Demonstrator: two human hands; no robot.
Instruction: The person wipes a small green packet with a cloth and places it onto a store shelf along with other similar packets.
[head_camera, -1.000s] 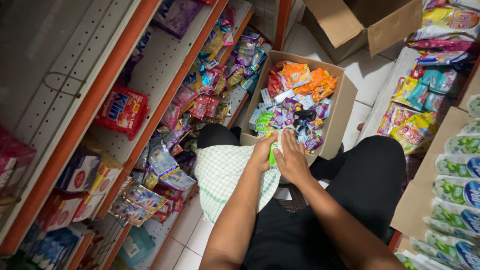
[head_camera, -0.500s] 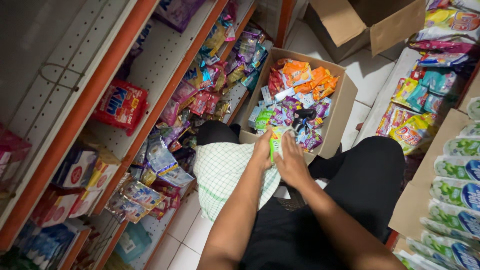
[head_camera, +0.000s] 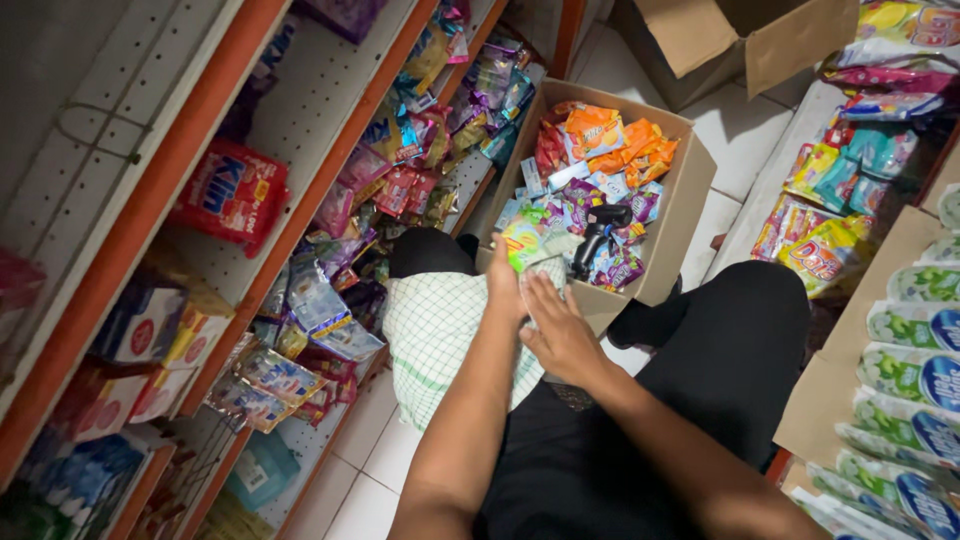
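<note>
My left hand (head_camera: 505, 290) grips a green and yellow sachet packet (head_camera: 523, 242) at the near edge of an open cardboard box (head_camera: 690, 170). My right hand (head_camera: 562, 335) lies just beside it, its fingers pressed on the lower, pale end of the same packet. The box is filled with several bright snack and sachet packets, orange ones at the back. A black handheld scanner (head_camera: 598, 235) lies on top of them, a little right of my hands. A green checked cloth (head_camera: 430, 330) is draped over my knee under my left forearm.
Orange-edged shelves (head_camera: 150, 215) run along the left, holding a red packet (head_camera: 232, 195) and hanging sachet strips (head_camera: 400, 190). A second open cardboard box (head_camera: 745, 45) stands behind. Snack bags (head_camera: 820, 250) and green-and-white packets (head_camera: 915, 370) line the right. The floor is white tile (head_camera: 370, 450).
Both hands have drawn slightly back from the box toward my body with the packet. The black scanner in the box now shows, uncovered by my right hand.
</note>
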